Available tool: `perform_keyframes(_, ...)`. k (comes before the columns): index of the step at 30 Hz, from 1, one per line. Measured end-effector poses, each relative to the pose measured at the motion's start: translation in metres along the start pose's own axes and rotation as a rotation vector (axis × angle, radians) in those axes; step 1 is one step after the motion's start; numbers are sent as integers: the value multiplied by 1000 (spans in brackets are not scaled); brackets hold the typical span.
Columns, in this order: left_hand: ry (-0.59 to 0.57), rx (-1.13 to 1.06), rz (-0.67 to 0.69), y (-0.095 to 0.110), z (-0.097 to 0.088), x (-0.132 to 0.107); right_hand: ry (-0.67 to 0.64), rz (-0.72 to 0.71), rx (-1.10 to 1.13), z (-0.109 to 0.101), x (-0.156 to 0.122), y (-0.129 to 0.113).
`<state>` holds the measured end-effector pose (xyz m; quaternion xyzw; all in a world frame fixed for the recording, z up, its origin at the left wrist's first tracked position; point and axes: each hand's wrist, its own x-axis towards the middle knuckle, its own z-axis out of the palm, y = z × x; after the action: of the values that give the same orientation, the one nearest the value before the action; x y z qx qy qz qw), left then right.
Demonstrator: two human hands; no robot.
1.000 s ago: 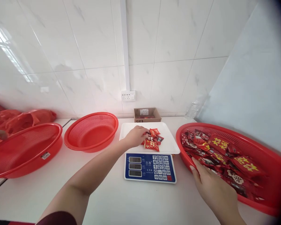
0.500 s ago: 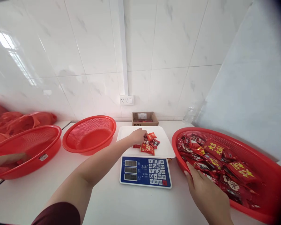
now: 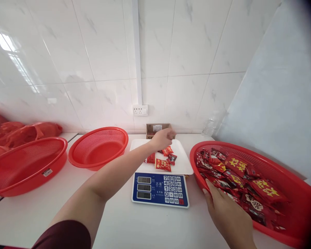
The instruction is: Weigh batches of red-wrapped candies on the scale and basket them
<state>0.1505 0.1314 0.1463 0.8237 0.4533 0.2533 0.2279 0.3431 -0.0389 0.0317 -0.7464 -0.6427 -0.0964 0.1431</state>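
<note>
My left hand (image 3: 162, 139) is over the back of the white weighing pan (image 3: 180, 162), its fingers curled together. Whatever may be between those fingers is hidden. Below it, several small red snack packets lie on the pan, among them a red-and-gold packet (image 3: 163, 165) and a dark packet (image 3: 172, 158). The blue keypad of the digital scale (image 3: 159, 203) faces me. My right hand (image 3: 226, 211) grips the near left rim of a large red plastic basket (image 3: 295, 180), which holds many red packets (image 3: 237, 166).
A red perforated basket (image 3: 98, 148) stands left of the scale, with another red basket (image 3: 28, 169) farther left. Behind them lie red plastic bags (image 3: 28, 133). A cardboard box (image 3: 150, 130) and a clear plastic bottle (image 3: 209, 126) stand by the tiled wall.
My left hand has lifted off the packets and moved up and right. Another person's hand has left the far-left basket. My right hand keeps hold of the right-hand basket's rim.
</note>
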Motion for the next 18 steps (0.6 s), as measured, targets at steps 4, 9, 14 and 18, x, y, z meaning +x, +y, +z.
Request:
perform_keyframes(4, -11, -118, 195, 19, 17, 12, -2, 2, -20, -1, 0, -1)
perform_keyframes(9, -379, 281, 232, -6, 37, 1, 17, -14, -29, -1, -2, -1)
perform_keyframes(14, -425, 545, 232, -38, 43, -18, 0, 5, -32, 0, -3, -1)
perform_keyframes(18, -293, 540, 223, -49, 31, -26, -2, 17, -22, 0, -2, -3)
